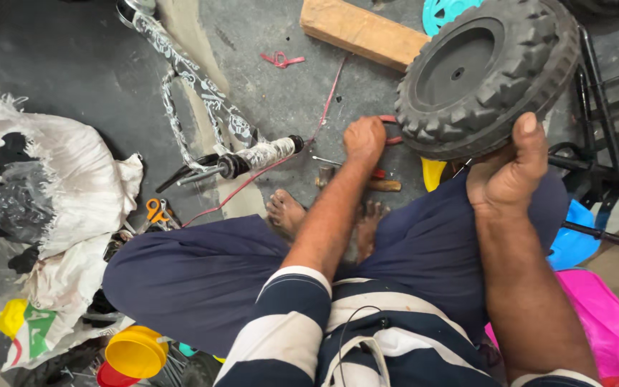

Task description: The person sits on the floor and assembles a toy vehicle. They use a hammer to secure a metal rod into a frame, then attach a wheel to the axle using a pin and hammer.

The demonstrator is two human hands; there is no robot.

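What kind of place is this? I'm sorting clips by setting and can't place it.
Probably an informal floor-level repair workshop for children's ride-on toys. A black plastic wheel rests on the person's knee, a patterned scooter frame lies on the bare concrete floor, and hand tools are scattered about.

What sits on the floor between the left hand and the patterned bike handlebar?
In the head view, a thin red wire crosses the bare grey floor between the left hand and the patterned handlebar; nothing else.
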